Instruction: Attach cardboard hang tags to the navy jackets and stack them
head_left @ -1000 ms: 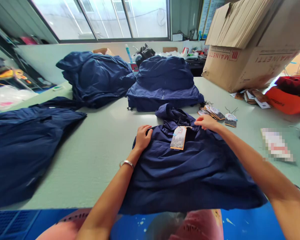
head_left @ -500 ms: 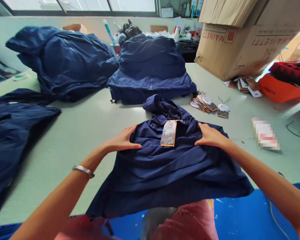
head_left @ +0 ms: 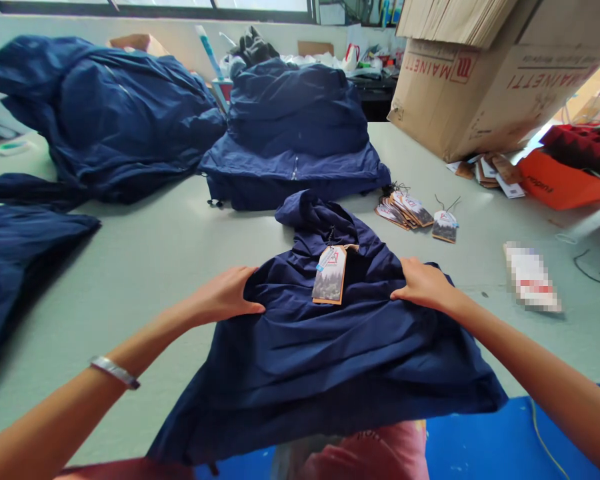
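Pale table [head_left: 165,247] | jacket [head_left: 330,353] at near edge, hem overhanging | left hand [head_left: 229,295], right hand [head_left: 424,285]: each pinching a shoulder, thumbs on top | even tension should smooth creases, keep tag [head_left: 329,277] flat

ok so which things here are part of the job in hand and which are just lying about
In hand or apparently related:
- blue garment, held by left hand and right hand
- hanging tag on its front
- probably the similar loose tags and other blue garments

Seemingly just lying about:
- cardboard box
- orange item
- blurred white packet
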{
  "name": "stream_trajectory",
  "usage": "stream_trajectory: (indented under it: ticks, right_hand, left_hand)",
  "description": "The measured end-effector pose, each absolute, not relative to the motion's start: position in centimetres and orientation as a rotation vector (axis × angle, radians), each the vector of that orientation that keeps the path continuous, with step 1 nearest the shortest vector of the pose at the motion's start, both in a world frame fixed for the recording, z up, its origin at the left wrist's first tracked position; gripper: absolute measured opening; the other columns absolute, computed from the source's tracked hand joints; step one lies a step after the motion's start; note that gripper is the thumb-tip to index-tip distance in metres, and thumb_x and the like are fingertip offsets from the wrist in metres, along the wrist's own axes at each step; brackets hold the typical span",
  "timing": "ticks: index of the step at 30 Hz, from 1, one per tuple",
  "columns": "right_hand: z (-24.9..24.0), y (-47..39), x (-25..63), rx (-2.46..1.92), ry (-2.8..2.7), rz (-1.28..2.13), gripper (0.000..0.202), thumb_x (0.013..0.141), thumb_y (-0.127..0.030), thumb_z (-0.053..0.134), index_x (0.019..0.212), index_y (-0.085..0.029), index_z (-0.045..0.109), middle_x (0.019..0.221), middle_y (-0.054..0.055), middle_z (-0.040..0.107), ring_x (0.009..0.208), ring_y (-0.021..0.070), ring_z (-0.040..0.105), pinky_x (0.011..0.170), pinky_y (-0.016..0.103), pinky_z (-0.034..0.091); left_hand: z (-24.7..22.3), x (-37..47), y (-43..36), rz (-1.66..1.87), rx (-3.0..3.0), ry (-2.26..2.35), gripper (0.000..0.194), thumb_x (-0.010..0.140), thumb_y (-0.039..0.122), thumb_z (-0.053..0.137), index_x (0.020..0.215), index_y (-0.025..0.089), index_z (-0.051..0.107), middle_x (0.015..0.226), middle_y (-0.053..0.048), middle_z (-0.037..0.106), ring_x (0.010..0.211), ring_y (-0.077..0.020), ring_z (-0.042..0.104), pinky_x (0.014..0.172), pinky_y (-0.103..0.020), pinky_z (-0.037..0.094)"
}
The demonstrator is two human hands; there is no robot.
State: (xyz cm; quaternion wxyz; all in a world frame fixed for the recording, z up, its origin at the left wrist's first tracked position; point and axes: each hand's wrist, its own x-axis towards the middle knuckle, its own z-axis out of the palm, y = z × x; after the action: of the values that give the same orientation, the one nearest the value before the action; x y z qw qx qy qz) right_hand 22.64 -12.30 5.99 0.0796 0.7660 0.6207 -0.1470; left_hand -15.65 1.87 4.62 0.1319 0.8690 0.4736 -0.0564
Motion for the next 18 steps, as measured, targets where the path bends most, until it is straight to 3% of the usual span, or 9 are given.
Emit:
stream_trajectory:
  ticks: [2, 5, 10, 14, 18]
  right_hand:
    - [5.9, -12.4, 22.7, 2.265, 1.857, -0.439, 0.05, 0.075, -0.05, 0.071, 0.109, -0.016, 0.061, 0.114, 0.017, 0.064, 0.095, 0.0321, 0.068, 0.071, 0.033, 0.047]
    - [5.7, -12.8, 22.5, 2.223, 1.893, -0.4, 0.033, 0.082, -0.046, 0.065, 0.099, -0.019, 0.066, 0.109, 0.014, 0.067, 0.093, 0.0288, 0.068, 0.069, 0.031, 0.045]
    - [5.3, -14.2, 21.7, 2.137, 1.988, -0.323, 0.018, 0.089, -0.034, 0.056, 0.096, -0.021, 0.067, 0.107, 0.01, 0.066, 0.085, 0.025, 0.068, 0.065, 0.032, 0.042]
    - [5.3, -15.4, 21.7, 2.124, 2.049, -0.287, 0.018, 0.092, -0.031, 0.05, 0.097, -0.022, 0.065, 0.112, 0.01, 0.065, 0.079, 0.0228, 0.068, 0.065, 0.033, 0.042]
    - [6.0, -16.0, 22.3, 2.167, 2.1, -0.35, 0.016, 0.091, -0.028, 0.049, 0.094, -0.025, 0.065, 0.1, 0.009, 0.071, 0.084, 0.0263, 0.069, 0.068, 0.033, 0.044]
  left_hand:
    - [4.8, -15.5, 1.5, -0.208, 2.539, 1.396, 0.049, 0.063, 0.059, 0.065, 0.094, 0.022, 0.068, 0.098, -0.011, 0.07, 0.094, -0.0339, 0.065, 0.078, -0.038, 0.05]
    - [5.2, -15.4, 0.6, -0.194, 2.543, 1.405, 0.033, 0.068, 0.053, 0.059, 0.075, 0.022, 0.065, 0.083, -0.01, 0.07, 0.08, -0.0326, 0.065, 0.068, -0.038, 0.046]
    - [6.2, -15.4, -1.2, -0.117, 2.506, 1.336, 0.024, 0.074, 0.043, 0.053, 0.068, 0.022, 0.064, 0.08, -0.009, 0.067, 0.076, -0.0291, 0.062, 0.068, -0.038, 0.046]
    - [8.3, -15.4, -2.9, -0.015, 2.628, 1.286, 0.025, 0.075, 0.041, 0.053, 0.06, 0.023, 0.062, 0.085, -0.01, 0.066, 0.086, -0.0279, 0.058, 0.077, -0.039, 0.046]
    - [10.8, -15.5, -4.6, -0.094, 2.599, 1.456, 0.027, 0.079, 0.041, 0.048, 0.069, 0.025, 0.067, 0.087, -0.008, 0.067, 0.082, -0.0269, 0.06, 0.071, -0.038, 0.044]
